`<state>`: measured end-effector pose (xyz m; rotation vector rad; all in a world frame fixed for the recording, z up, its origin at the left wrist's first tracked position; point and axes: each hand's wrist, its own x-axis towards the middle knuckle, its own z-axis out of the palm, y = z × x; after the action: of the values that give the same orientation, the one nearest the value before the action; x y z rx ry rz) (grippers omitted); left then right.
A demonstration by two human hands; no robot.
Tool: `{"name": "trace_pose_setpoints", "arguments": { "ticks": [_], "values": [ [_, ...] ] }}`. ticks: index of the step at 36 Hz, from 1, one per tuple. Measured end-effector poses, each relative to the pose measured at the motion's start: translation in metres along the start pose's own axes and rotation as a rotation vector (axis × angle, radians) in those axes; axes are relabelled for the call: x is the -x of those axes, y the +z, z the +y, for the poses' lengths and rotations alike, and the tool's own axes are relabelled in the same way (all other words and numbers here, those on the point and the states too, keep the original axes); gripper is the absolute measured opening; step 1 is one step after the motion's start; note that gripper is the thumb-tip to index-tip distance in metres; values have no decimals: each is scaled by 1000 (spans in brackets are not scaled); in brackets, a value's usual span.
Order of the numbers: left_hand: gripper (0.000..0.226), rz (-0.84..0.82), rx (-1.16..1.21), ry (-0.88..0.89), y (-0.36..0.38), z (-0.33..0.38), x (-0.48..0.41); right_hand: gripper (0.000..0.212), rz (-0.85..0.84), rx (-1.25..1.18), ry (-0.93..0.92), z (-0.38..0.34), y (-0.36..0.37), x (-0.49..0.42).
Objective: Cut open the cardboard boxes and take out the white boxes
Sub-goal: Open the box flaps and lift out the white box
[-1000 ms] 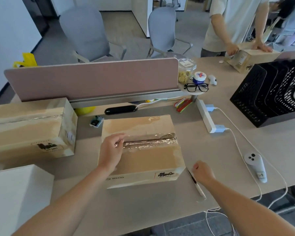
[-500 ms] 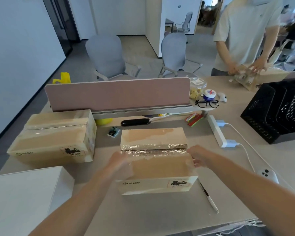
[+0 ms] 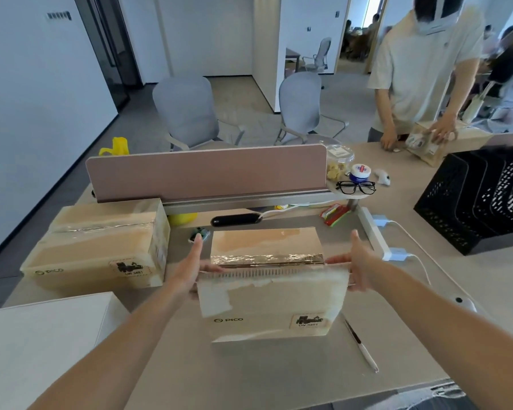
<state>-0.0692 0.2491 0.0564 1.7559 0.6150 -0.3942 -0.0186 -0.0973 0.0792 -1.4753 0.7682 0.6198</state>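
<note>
While resting at the middle of the desk [image 3: 279, 377], stands slit along its tape seam: cardboard box [image 3: 264, 242], probably stiff, fairly light. Near flap [image 3: 273, 294], the sensible hold, pinched at either end by left hand [image 3: 191, 267] and right hand [image 3: 359, 267], thumbs over its edge. Beside it, pen-shaped tool [image 3: 362, 347].

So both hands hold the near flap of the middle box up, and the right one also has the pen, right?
No. In the head view the pen lies on the table right of the box; the left hand and right hand do hold its near flap up.
</note>
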Motion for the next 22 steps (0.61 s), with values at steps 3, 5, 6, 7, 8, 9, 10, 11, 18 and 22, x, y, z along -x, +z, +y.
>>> {"name": "trace_pose_setpoints", "arguments": {
  "ticks": [3, 5, 6, 7, 8, 9, 10, 11, 18, 22],
  "values": [
    [103, -278, -9, -157, -3, 0, 14, 94, -225, 65, 146, 5, -13, 3],
    [85, -331, -102, -195, 2, -7, 18, 78, -253, 227, 192, 15, -11, 3],
    [71, -337, -150, -191, 6, -10, 19, 67, -258, 328, 189, 22, -6, 2],
    [56, -342, -208, -163, 12, -16, 19, 53, -258, 436, 162, 31, -1, 1],
    [43, -342, -298, -102, 17, -22, 16, 39, -253, 554, 97, 39, 5, 1],
    [35, -331, -408, -16, 22, -27, 15, 29, -248, 695, -4, 47, 10, -1],
    [30, -315, -516, 75, 27, -30, 15, 25, -247, 845, -133, 55, 15, -2],
    [27, -296, -618, 164, 32, -34, 14, 26, -254, 980, -272, 62, 21, -4],
    [28, -86, -866, 409, 55, -59, 5, 26, 85, 1447, -850, 94, 41, -10],
    [25, -141, -899, 436, 54, -57, 1, 35, 3, 1467, -787, 83, 37, -23]
  ]
}}
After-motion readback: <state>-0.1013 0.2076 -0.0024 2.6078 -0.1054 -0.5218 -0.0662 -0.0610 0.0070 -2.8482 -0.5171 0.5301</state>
